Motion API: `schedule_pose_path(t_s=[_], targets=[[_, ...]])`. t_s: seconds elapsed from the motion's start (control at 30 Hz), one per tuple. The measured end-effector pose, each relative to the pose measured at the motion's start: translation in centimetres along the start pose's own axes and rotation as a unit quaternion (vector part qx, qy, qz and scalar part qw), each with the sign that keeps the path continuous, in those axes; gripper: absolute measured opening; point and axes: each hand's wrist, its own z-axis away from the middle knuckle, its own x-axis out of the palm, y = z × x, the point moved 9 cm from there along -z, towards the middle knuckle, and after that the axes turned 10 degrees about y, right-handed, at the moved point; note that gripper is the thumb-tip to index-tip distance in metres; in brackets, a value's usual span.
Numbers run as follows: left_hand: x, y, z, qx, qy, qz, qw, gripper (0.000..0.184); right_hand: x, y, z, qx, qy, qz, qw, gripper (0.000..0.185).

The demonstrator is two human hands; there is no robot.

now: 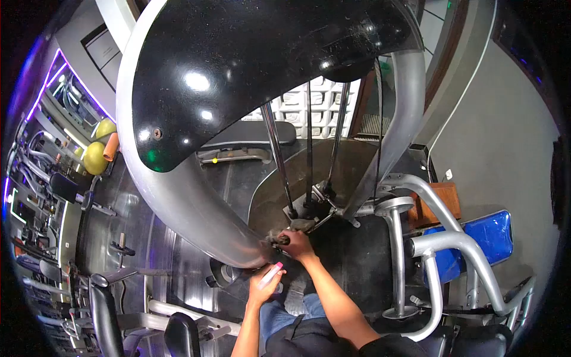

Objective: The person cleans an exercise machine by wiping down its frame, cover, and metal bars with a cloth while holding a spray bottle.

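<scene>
My left hand point(259, 290) is closed around a small whitish bottle point(270, 276) with a pink top, held tilted close to the lower end of a thick curved silver frame tube point(196, 208). Just to the right and further forward, my right hand point(299, 245) grips a crumpled dark cloth point(277, 239). The cloth is at the foot of the tube; whether it presses on the metal I cannot tell. Behind it, metal guide rods point(276, 157) rise from the machine's base. A glossy black cover point(256, 59) spans the top of the frame.
At the right are silver tube frames point(458, 241), a blue pad point(488, 237) and a wooden box point(437, 203). Black padded seats point(181, 334) stand low on the left. A bench point(250, 134) lies beyond the machine, and yellow balls point(95, 157) are at the far left.
</scene>
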Motion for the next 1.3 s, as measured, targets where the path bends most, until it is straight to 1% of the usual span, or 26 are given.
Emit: schedule_pose_path(t_s=[0.07, 0.1, 0.17, 0.2, 0.27, 0.3, 0.33, 0.37, 0.4, 0.43, 0.5, 0.53, 0.57, 0.63, 0.67, 0.73, 0.77, 0.87, 0.9, 0.97, 1.03, 1.1, 1.13, 1.23, 1.27, 1.3], targets=[[0.6, -0.1, 0.2, -0.002, -0.008, 0.037, 0.999, 0.015, 1.4, 1.9, 1.0, 0.029, 0.030, -0.065, 0.997, 0.050], [0.3, 0.2, -0.7, 0.015, -0.011, 0.036, 0.999, 0.015, 1.5, 1.6, 0.7, 0.021, 0.045, -0.065, 0.997, 0.050], [0.0, 0.9, -1.0, 0.040, -0.020, 0.042, 0.998, 0.016, 0.9, 2.4, 1.5, 0.053, 0.132, -0.089, 0.986, 0.049], [-0.6, 1.4, -0.1, 0.035, -0.024, 0.041, 0.998, 0.016, 1.2, 1.9, 2.8, 0.060, 0.131, -0.090, 0.985, 0.049], [-1.2, 1.5, 0.1, -0.006, -0.038, 0.042, 0.998, 0.015, 0.4, 2.9, 4.1, 0.162, 0.202, -0.191, 0.947, 0.040], [-1.6, 1.3, 0.2, -0.003, -0.040, 0.044, 0.998, 0.015, 0.1, 3.1, 4.2, 0.160, 0.206, -0.190, 0.947, 0.040], [-2.1, 1.0, 0.6, 0.010, -0.034, 0.051, 0.998, 0.018, 1.0, 4.5, 4.8, 0.224, 0.184, -0.385, 0.876, 0.035], [-2.5, 0.8, 1.2, 0.023, -0.030, 0.059, 0.998, 0.020, 2.1, 5.4, 5.5, 0.276, 0.154, -0.563, 0.764, 0.031], [-3.2, 0.9, 1.8, 0.048, -0.021, 0.064, 0.997, 0.019, 0.8, 4.3, 6.3, 0.222, 0.151, -0.626, 0.732, 0.022], [-3.7, 1.3, 2.3, 0.050, -0.026, 0.068, 0.996, 0.019, -0.4, 2.7, 6.8, 0.216, 0.172, -0.666, 0.693, 0.025], [-5.9, 2.9, 3.4, 0.099, 0.009, 0.073, 0.992, 0.016, -2.2, -1.1, 8.6, 0.232, 0.111, -0.717, 0.648, 0.028], [-6.9, 3.5, 3.9, 0.095, 0.021, 0.072, 0.993, 0.013, -2.6, -2.2, 9.0, 0.192, 0.090, -0.754, 0.622, 0.032], [-7.5, 3.3, 4.1, 0.097, 0.017, 0.072, 0.993, 0.013, -2.5, -2.7, 9.7, 0.190, 0.083, -0.777, 0.595, 0.036], [-9.4, 4.3, 4.5, 0.178, 0.049, 0.058, 0.981, 0.005, -1.6, -3.3, 10.9, 0.197, 0.083, -0.792, 0.572, 0.044], [-10.0, 4.2, 4.5, 0.179, 0.046, 0.060, 0.981, 0.005, -1.2, -3.5, 11.7, 0.196, 0.086, -0.792, 0.572, 0.044], [-11.6, 5.4, 4.4, 0.203, 0.063, 0.030, 0.977, 0.005, 0.0, -5.1, 13.6, 0.176, 0.034, -0.776, 0.604, 0.042], [-12.0, 5.5, 4.2, 0.203, 0.059, 0.033, 0.977, 0.005, 0.6, -5.2, 14.5, 0.177, 0.039, -0.776, 0.604, 0.042], [-13.1, 6.2, 4.1, 0.234, 0.051, 0.005, 0.971, 0.006, 3.0, -4.1, 17.7, 0.248, 0.099, -0.714, 0.648, 0.050], [-13.3, 6.4, 3.9, 0.234, 0.046, 0.005, 0.971, 0.006, 3.4, -4.7, 18.5, 0.249, 0.103, -0.715, 0.646, 0.050], [-13.5, 7.3, 3.8, 0.264, 0.055, -0.013, 0.963, 0.008, 3.8, -5.1, 20.5, 0.259, 0.160, -0.682, 0.665, 0.052], [-13.3, 7.8, 3.7, 0.269, 0.052, -0.014, 0.962, 0.008, 5.3, -4.3, 21.9, 0.267, 0.176, -0.690, 0.649, 0.051], [-13.5, 7.7, 3.6, 0.269, 0.069, -0.005, 0.961, 0.009, 5.1, -3.7, 23.2, 0.250, 0.267, -0.677, 0.639, 0.050], [-13.6, 7.6, 3.5, 0.254, 0.083, -0.020, 0.964, 0.010, 4.9, -4.6, 23.9, 0.252, 0.280, -0.684, 0.625, 0.047], [-13.4, 7.1, 3.2, 0.275, 0.091, -0.033, 0.957, 0.010, 5.0, -4.3, 24.2, 0.240, 0.311, -0.661, 0.640, 0.044], [-13.4, 6.9, 3.4, 0.275, 0.092, -0.030, 0.957, 0.010, 5.1, -3.9, 24.4, 0.248, 0.321, -0.672, 0.620, 0.041], [-13.2, 6.9, 3.5, 0.274, 0.085, -0.030, 0.958, 0.010, 5.1, -4.3, 24.1, 0.246, 0.322, -0.670, 0.622, 0.041]])
